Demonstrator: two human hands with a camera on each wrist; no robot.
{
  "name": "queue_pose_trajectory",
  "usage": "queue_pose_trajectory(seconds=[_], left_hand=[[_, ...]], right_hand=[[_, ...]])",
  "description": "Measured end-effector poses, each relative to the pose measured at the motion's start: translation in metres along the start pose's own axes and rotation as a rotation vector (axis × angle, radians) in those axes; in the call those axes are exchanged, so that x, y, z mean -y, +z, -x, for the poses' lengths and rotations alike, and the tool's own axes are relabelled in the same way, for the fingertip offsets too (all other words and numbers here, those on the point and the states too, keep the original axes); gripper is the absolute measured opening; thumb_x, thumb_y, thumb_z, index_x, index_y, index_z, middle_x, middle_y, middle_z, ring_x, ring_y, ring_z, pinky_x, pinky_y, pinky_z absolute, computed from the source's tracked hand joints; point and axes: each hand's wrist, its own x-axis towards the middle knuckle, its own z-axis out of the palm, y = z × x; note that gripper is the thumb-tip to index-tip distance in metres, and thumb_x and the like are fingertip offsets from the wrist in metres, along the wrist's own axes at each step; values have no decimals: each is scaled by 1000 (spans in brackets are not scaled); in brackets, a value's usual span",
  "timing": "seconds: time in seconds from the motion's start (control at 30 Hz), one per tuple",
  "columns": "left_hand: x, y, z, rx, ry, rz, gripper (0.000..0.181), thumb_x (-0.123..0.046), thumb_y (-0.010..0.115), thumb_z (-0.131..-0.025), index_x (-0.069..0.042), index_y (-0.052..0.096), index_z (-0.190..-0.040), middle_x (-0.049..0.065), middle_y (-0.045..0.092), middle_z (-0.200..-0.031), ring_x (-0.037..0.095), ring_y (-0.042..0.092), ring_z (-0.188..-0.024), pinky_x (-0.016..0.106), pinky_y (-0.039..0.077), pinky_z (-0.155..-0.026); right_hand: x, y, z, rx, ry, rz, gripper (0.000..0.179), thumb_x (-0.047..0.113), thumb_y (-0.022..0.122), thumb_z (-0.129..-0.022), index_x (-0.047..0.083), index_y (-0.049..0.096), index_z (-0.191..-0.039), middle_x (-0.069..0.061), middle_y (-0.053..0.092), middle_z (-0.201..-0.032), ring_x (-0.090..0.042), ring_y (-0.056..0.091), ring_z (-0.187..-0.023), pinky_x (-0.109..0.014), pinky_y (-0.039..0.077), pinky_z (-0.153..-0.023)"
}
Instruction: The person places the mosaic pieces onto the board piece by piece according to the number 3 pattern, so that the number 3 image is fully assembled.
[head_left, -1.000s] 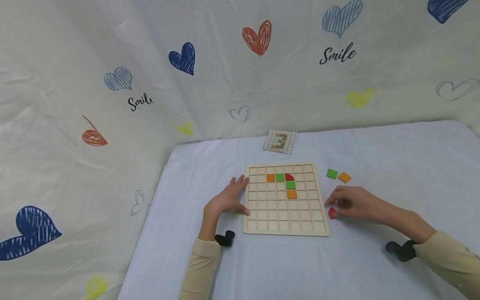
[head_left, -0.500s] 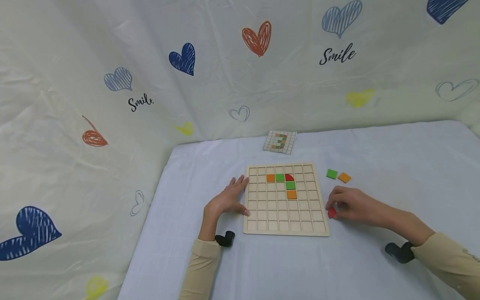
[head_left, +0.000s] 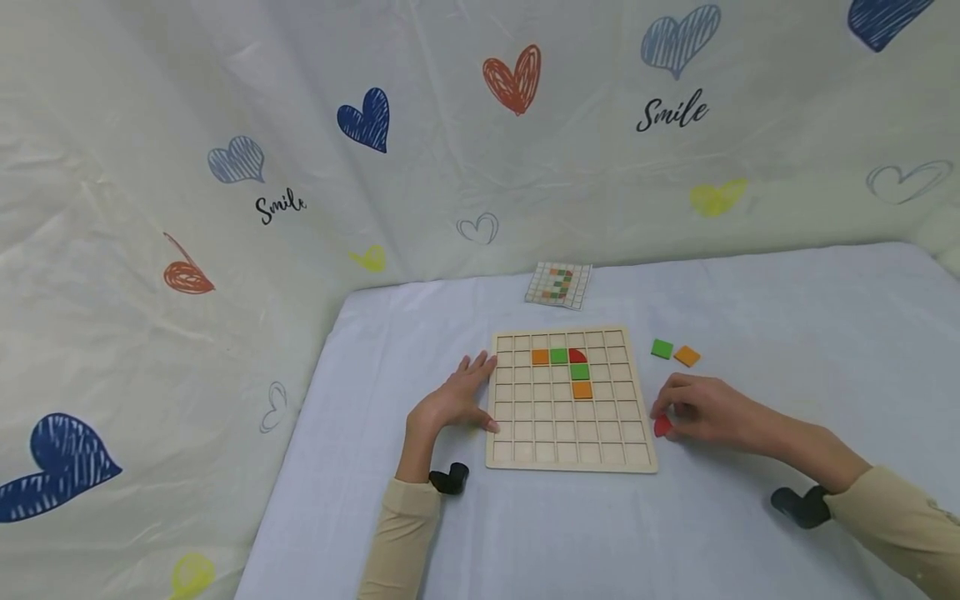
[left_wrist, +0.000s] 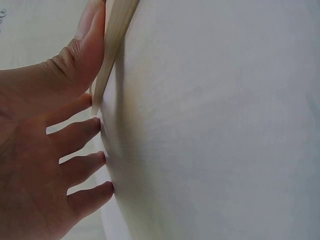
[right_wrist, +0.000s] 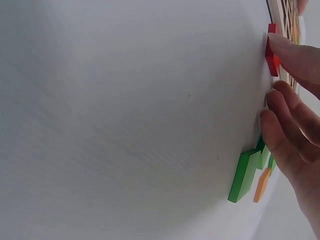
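A square wooden grid board [head_left: 572, 460] lies on the white-covered table. Set in its cells are orange, green and red tiles, among them a red quarter-round tile [head_left: 577, 356]. My left hand [head_left: 452, 398] rests at the board's left edge with fingers spread; in the left wrist view its thumb [left_wrist: 82, 55] lies along the wooden rim. Just right of the board, my right hand [head_left: 708, 410] holds another red quarter-round tile [head_left: 662, 426] between thumb and fingers, low at the table. In the right wrist view the thumb presses this red tile [right_wrist: 272, 52]; the index fingertip is partly hidden.
Beyond the right hand lie a loose green tile [head_left: 662, 348] and an orange tile [head_left: 687, 356]. Close to the fingers, the right wrist view shows a green tile [right_wrist: 244, 175]. A patterned card [head_left: 558, 285] lies behind the board, near the heart-printed cloth [head_left: 420, 192].
The red tile by the right hand has turned slightly under the thumb, and the right fingers have closed in a little. The left hand and the board stay put.
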Motion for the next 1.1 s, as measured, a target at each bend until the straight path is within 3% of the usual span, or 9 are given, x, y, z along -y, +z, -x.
queue_pose_trajectory(seconds=[0.57, 0.73, 0.87, 1.1], left_hand=[[1, 0, 0, 1, 5, 1, 114, -18, 91, -77, -17, 21, -166, 2, 9, -174, 28, -1, -162, 53, 11, -129], [0, 0, 1, 5, -1, 13, 113, -18, 92, -76, -16, 22, -166, 3, 10, -174, 28, -1, -162, 54, 12, -129], [-1, -1, 2, 5, -3, 22, 113, -18, 92, -76, -16, 22, -166, 3, 10, -174, 28, -1, -162, 55, 12, -129], [-2, -1, 3, 7, -7, 22, 113, -17, 91, -77, -18, 22, -166, 1, 9, -174, 26, -2, -162, 53, 11, -129]], right_hand=[[-12, -12, 8, -110, 105, 66, 25, -4, 85, -75, 6, 77, -97, 1, 67, -92, -8, 55, -74, -21, 53, -63], [-15, -12, 5, -96, 178, 121, 23, 0, 85, -78, 1, 78, -100, -6, 65, -92, -13, 55, -75, -24, 51, -61], [-17, -12, 4, -90, 190, 146, 22, 2, 86, -78, 0, 78, -99, -8, 65, -92, -17, 56, -76, -29, 52, -63], [-18, -11, 1, -109, 202, 67, 27, 0, 86, -77, 0, 71, -99, -4, 70, -91, -17, 61, -78, -27, 55, -65]])
